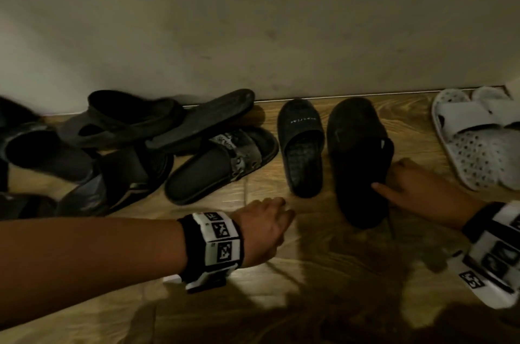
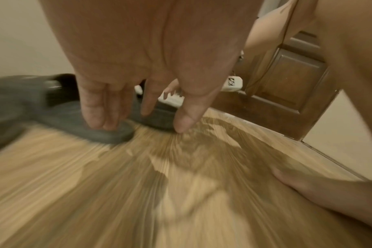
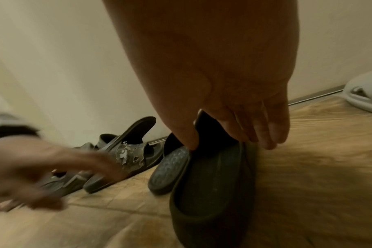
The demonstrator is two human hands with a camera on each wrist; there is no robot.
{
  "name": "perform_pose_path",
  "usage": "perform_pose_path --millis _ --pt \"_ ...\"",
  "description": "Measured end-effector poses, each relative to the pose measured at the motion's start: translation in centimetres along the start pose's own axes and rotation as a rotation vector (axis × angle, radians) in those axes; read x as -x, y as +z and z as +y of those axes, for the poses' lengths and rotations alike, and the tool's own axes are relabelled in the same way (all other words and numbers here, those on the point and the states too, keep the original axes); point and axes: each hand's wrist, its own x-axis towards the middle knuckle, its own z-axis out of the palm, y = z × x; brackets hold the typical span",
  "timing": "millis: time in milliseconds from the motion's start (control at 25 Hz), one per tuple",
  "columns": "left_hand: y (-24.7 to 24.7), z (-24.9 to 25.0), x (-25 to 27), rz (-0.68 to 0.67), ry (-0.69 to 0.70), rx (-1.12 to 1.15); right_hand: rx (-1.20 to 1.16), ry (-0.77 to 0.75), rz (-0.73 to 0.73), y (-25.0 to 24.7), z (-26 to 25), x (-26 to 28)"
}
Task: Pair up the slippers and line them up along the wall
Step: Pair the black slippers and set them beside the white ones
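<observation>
A large black slipper (image 1: pixel 357 152) lies toe to the wall, right of a smaller black slipper (image 1: pixel 305 146) with white lettering. My right hand (image 1: pixel 408 186) pinches the large slipper's (image 3: pixel 212 193) upper at its right side, thumb inside and fingers outside, as the right wrist view shows (image 3: pixel 229 129). My left hand (image 1: pixel 267 219) hovers over the floor just short of the smaller slipper's (image 3: pixel 168 171) heel, fingers loose and holding nothing. The left wrist view is blurred, with my left hand's fingers (image 2: pixel 146 107) hanging straight down.
A white perforated pair (image 1: pixel 478 141) stands by the wall at the right. A slide with a patterned strap (image 1: pixel 222 163) lies askew left of the small slipper. Beyond it, several dark slippers (image 1: pixel 126 124) are heaped. A brown door (image 2: pixel 295 78) stands at the far right.
</observation>
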Motion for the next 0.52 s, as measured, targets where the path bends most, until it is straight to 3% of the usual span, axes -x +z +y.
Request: perform_pose_path --millis 120,240,520 --pt "0.8 -1.8 4.4 0.01 -0.043 -0.007 0.232 0.036 -0.064 -1.0 -1.6 0.1" --pt "1.2 -3.3 8.0 0.049 -0.091 0.022 0.361 0.049 -0.005 -1.2 -4.9 0.4" --pt "2.7 -7.4 13.3 0.067 -0.247 0.067 0.596 -0.104 0.065 -1.7 -14.7 0.6"
